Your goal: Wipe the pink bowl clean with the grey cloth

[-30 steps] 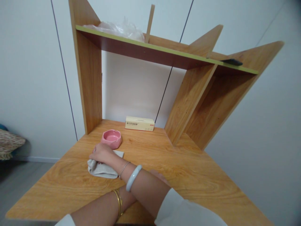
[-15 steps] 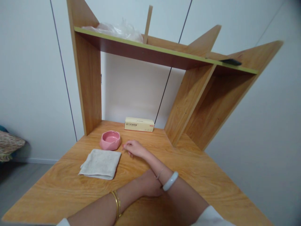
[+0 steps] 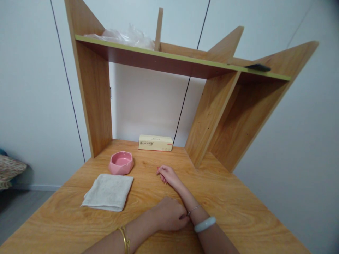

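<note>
My left hand [image 3: 172, 213], with a gold bracelet on its wrist, rests on the table as a loose fist. Its knuckles face up, and its thumb side lies against my right wrist; nothing shows sticking out of it. Beyond it, my right hand [image 3: 167, 175] is closed in a pinch over the wood. A small reddish spot shows at its fingertips, too small to tell whether it is a nail or a held thing. To its left stand a pink faceted bowl [image 3: 121, 169] and, nearer me, a folded pale grey cloth [image 3: 108, 192].
A long cream box [image 3: 155, 143] stands at the back of the wooden table [image 3: 225, 211]. Upright boards [image 3: 212, 120] carry a shelf [image 3: 164, 56] above it. On that shelf lie a clear plastic bag [image 3: 127, 37] and a flat black object [image 3: 258, 67].
My right hand has drawn back to the right, away from the bowl and the cloth. My left fist shows more fully beside my right wrist. The view has shifted slightly.
</note>
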A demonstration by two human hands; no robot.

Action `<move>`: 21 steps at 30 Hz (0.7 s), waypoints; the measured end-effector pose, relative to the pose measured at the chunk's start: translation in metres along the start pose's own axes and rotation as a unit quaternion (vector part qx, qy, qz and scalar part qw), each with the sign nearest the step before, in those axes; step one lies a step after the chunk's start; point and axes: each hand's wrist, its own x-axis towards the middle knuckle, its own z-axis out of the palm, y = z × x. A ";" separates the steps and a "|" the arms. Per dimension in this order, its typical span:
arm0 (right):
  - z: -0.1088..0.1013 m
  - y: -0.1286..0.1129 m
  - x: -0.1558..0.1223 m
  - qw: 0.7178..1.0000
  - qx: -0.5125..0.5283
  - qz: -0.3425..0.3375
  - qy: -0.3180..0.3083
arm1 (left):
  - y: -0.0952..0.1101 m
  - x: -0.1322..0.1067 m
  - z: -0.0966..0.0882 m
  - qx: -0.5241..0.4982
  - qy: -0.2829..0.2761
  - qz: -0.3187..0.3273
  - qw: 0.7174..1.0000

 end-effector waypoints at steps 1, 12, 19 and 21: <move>0.000 0.000 -0.001 1.000 0.002 -0.003 0.002 | 0.000 0.000 0.000 -0.002 0.001 0.001 1.000; 0.004 -0.003 -0.007 0.999 -0.005 -0.033 0.017 | 0.002 -0.001 -0.004 0.014 -0.005 0.002 1.000; 0.007 -0.001 -0.007 0.998 -0.008 -0.055 0.021 | 0.002 -0.002 -0.005 0.012 -0.010 0.001 1.000; 0.007 -0.001 -0.007 0.998 -0.012 -0.060 0.021 | 0.002 -0.002 -0.005 0.011 -0.008 0.002 1.000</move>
